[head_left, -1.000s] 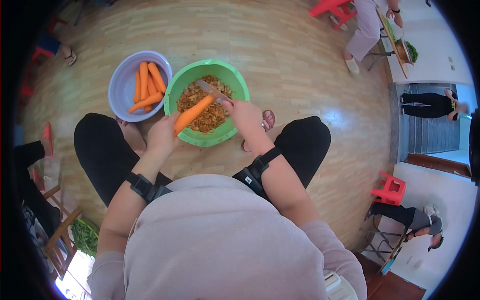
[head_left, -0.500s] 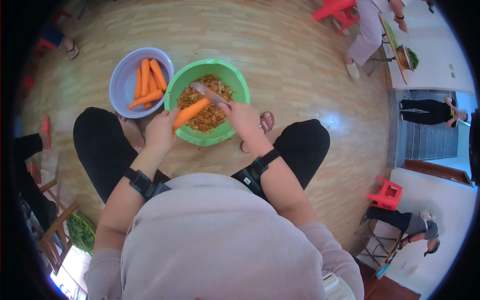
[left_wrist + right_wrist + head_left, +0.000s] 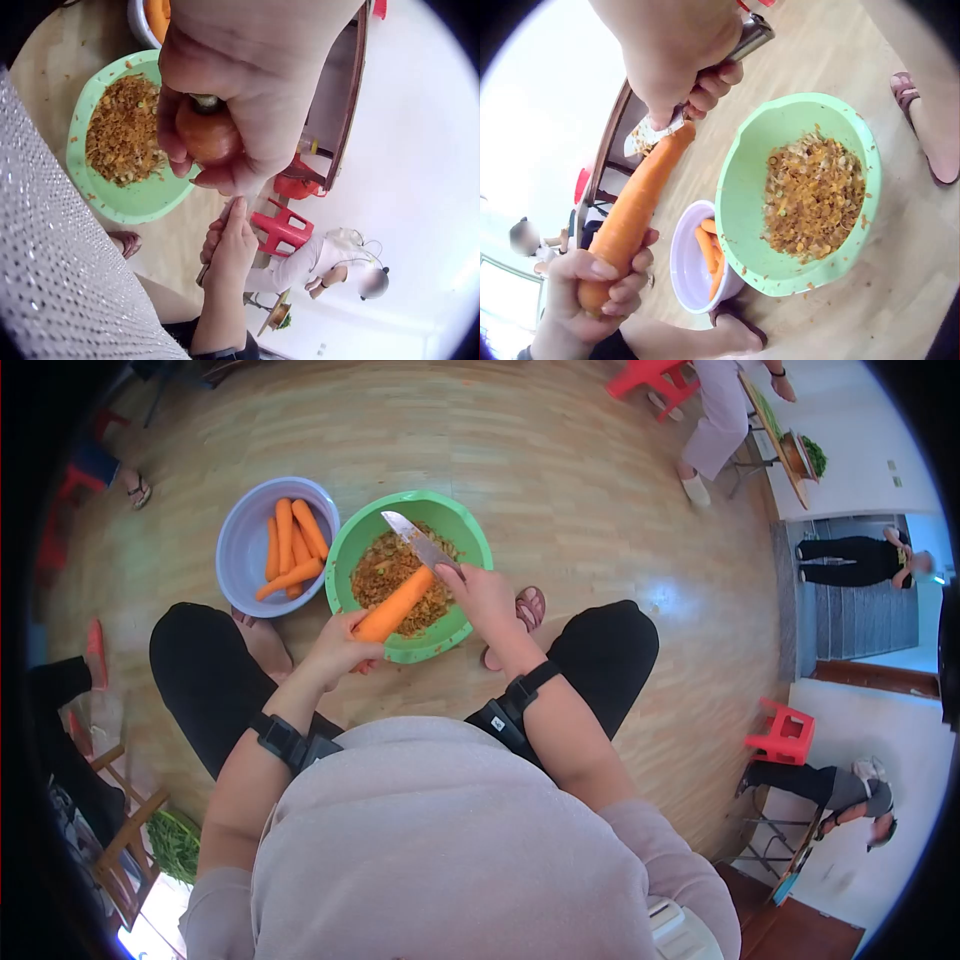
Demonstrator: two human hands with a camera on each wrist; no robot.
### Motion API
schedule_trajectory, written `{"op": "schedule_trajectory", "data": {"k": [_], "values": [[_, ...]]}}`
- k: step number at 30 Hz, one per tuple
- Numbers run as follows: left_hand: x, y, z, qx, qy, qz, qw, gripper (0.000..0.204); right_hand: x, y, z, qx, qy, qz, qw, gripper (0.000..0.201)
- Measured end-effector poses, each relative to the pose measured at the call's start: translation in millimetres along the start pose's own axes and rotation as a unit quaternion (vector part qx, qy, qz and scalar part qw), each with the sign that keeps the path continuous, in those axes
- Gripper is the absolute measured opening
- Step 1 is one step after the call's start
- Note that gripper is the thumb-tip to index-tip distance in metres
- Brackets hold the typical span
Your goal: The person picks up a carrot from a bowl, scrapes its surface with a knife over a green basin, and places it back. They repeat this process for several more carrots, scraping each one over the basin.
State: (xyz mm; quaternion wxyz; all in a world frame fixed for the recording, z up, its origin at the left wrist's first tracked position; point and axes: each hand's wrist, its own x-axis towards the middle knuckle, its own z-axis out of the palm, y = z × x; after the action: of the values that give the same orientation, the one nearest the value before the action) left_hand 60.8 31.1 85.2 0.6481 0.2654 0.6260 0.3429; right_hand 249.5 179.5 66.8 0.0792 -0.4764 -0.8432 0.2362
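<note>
My left hand (image 3: pixel 338 650) grips a carrot (image 3: pixel 395 607) round its thick end; the stem stub shows between the fingers in the left wrist view. My right hand (image 3: pixel 482 598) holds a knife (image 3: pixel 418 542) by its metal handle (image 3: pixel 751 37). The blade lies at the carrot's narrow tip, with orange bits stuck to it in the right wrist view. Below both hands stands a green basin (image 3: pixel 468 532) holding a heap of chopped orange and pale pieces (image 3: pixel 815 199). Left of it, touching or nearly so, is a lavender basin (image 3: pixel 232 560) with several whole carrots (image 3: pixel 287 540).
My sandalled foot (image 3: pixel 530 608) and black-trousered knees flank the basins on the wooden floor. Red stools (image 3: pixel 780 732) and people by tables stand at the right. Another person (image 3: pixel 860 563) is near a stairway. A wooden chair (image 3: pixel 130 840) and leafy greens (image 3: pixel 175 843) are at lower left.
The knife blade has swung more upright, its tip towards the basin's far rim. The left hand has turned and moved slightly lower with the carrot. The whole view has shifted a little.
</note>
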Motion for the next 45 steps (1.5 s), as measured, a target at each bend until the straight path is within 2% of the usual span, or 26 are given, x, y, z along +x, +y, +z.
{"op": "schedule_trajectory", "data": {"k": [3, 7, 10, 12, 16, 18, 22, 25, 27, 30, 35, 37, 39, 40, 42, 45], "values": [[0, -5, 2, -0.056, -0.007, -0.002, 0.998, 0.039, 2, 14, 4, -0.047, 0.014, 0.034, 0.998, 0.051], [-1, 0, -1, -0.144, -0.001, 0.01, 0.99, 0.037, 4, 12, -1, -0.04, 0.013, 0.061, 0.997, 0.051], [-1, -1, 0, -0.161, -0.002, -0.004, 0.987, 0.036, 4, 4, -9, -0.002, 0.007, 0.088, 0.996, 0.05], [0, -3, -1, -0.164, -0.009, -0.006, 0.986, 0.035, 2, -2, -9, 0.04, 0.024, 0.018, 0.999, 0.05], [1, -4, 0, -0.203, -0.029, -0.006, 0.979, 0.036, 2, -1, 0, 0.01, 0.019, 0.015, 1.0, 0.051], [-3, -1, 1, -0.204, -0.052, -0.007, 0.978, 0.037, 6, 13, 4, -0.052, 0.032, 0.051, 0.997, 0.05], [-3, 5, 0, -0.243, -0.089, 0.015, 0.966, 0.04, 6, 9, 1, -0.036, 0.072, 0.042, 0.996, 0.049], [-5, 6, 2, -0.257, -0.061, -0.006, 0.964, 0.041, 5, -3, -8, -0.025, 0.07, 0.066, 0.995, 0.049], [-5, 5, 2, -0.254, -0.068, -0.004, 0.965, 0.043, 4, -8, -8, 0.035, 0.076, 0.014, 0.996, 0.049], [-6, 10, 1, -0.265, -0.085, -0.006, 0.961, 0.046, 1, -12, 2, 0.035, 0.052, -0.008, 0.998, 0.048], [-9, 10, 0, -0.304, -0.129, 0.008, 0.944, 0.051, 5, 8, 8, 0.009, 0.083, 0.06, 0.995, 0.048], [-8, 10, 0, -0.331, -0.108, -0.015, 0.937, 0.054, 7, 4, -1, -0.015, 0.079, 0.064, 0.995, 0.048], [-9, 11, 1, -0.341, -0.106, -0.013, 0.934, 0.053, 5, -3, -9, 0.019, 0.079, 0.085, 0.993, 0.048], [-10, 11, 1, -0.346, -0.106, -0.012, 0.932, 0.051, 3, -7, -9, 0.019, 0.075, 0.084, 0.993, 0.048], [-11, 12, 2, -0.344, -0.109, -0.007, 0.932, 0.05, 1, -14, -10, 0.043, 0.095, -0.003, 0.995, 0.047], [-8, 13, 3, -0.308, -0.102, 0.005, 0.946, 0.046, -2, -21, -9, 0.029, 0.074, -0.028, 0.996, 0.045]]}}
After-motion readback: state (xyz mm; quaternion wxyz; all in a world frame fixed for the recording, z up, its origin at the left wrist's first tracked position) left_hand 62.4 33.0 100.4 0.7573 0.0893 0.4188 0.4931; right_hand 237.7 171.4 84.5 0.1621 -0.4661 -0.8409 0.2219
